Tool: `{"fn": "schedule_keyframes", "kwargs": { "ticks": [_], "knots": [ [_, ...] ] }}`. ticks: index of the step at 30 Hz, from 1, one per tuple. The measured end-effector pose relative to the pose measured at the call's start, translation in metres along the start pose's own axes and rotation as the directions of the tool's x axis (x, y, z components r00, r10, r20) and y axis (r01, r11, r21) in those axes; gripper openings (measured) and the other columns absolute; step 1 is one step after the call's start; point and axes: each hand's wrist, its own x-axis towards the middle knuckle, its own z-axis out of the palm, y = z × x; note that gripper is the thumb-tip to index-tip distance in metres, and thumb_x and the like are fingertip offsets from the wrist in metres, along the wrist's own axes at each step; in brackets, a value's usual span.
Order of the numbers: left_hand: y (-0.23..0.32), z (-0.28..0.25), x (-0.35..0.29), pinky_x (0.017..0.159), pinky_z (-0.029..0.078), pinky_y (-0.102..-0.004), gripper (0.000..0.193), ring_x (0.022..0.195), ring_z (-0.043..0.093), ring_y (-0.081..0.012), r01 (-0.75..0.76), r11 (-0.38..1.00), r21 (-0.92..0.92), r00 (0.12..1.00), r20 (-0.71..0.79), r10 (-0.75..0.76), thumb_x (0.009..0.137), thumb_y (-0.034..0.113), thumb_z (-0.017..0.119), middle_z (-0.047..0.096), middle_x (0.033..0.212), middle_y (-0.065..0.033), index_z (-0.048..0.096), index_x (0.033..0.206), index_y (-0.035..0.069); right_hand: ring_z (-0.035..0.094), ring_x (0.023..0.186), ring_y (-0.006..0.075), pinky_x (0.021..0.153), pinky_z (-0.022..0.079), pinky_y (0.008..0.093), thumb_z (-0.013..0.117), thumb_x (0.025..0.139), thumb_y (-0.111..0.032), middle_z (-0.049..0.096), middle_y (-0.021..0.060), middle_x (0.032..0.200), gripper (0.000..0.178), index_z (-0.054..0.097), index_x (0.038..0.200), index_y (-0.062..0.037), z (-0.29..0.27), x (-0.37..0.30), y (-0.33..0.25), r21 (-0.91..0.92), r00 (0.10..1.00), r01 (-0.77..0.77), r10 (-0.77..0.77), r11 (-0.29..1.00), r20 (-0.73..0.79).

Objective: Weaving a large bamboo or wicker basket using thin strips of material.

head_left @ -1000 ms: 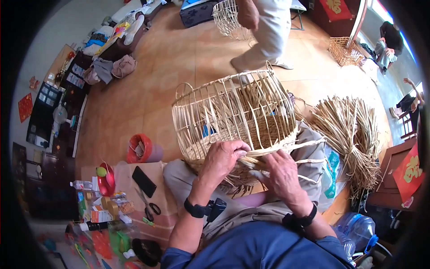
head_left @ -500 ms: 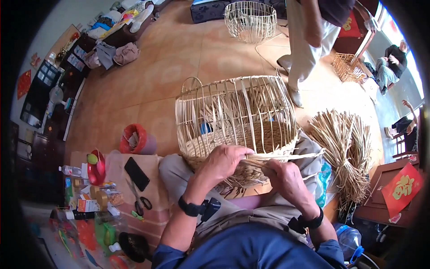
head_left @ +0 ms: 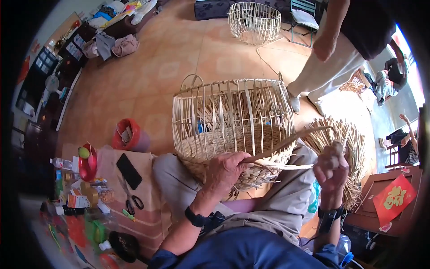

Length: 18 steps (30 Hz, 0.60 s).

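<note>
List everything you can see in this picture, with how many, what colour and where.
half-woven basket: one, pale straw, on the lap
weaving strand: one, tan, running from the basket to the right hand
straw bundle: one, tan, floor at right
second basket frame: one, pale, floor at top
red bucket: one, floor at left
black phone: one, low table at left
scissors: one, black handles, beside the phone
standing person: one, light trousers, top right
left hand: pressing on the basket's woven base
right hand: raised, gripping the strand

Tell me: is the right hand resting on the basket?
No, the right hand is raised beside the half-woven basket, pulling a straw strand away from it.
</note>
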Motion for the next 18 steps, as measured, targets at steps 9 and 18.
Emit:
{"fn": "schedule_keyframes", "kwargs": {
  "ticks": [9,18],
  "knots": [
    [-0.004,0.005,-0.002,0.066,0.056,-0.0433,0.018,0.08,0.072,-0.0344,0.098,0.979,0.179,0.993,0.052,-0.109,0.086,0.016,0.081,0.073,0.085,-0.0137,0.073,0.101,0.011,0.067,0.071,0.0287,0.065,0.051,0.0405,0.078,0.094,-0.02,0.069,0.0157,0.084,0.029,0.067,0.11,0.0019,0.029,0.048,0.1,-0.999,0.997,-0.027,0.067,0.028,-0.025],
    [0.001,0.031,-0.016,0.088,0.053,-0.0469,0.07,0.093,0.067,-0.0373,-0.076,0.955,0.286,0.997,-0.011,0.082,0.086,0.02,0.08,0.068,0.099,-0.02,0.048,0.145,0.002,0.057,0.057,0.0063,0.055,0.044,0.0228,0.068,0.104,-0.027,0.065,-0.002,0.068,0.025,0.071,0.096,-0.0035,-0.005,0.091,0.102,-0.68,0.952,-0.274,0.093,0.68,-0.291]
  ]
}}
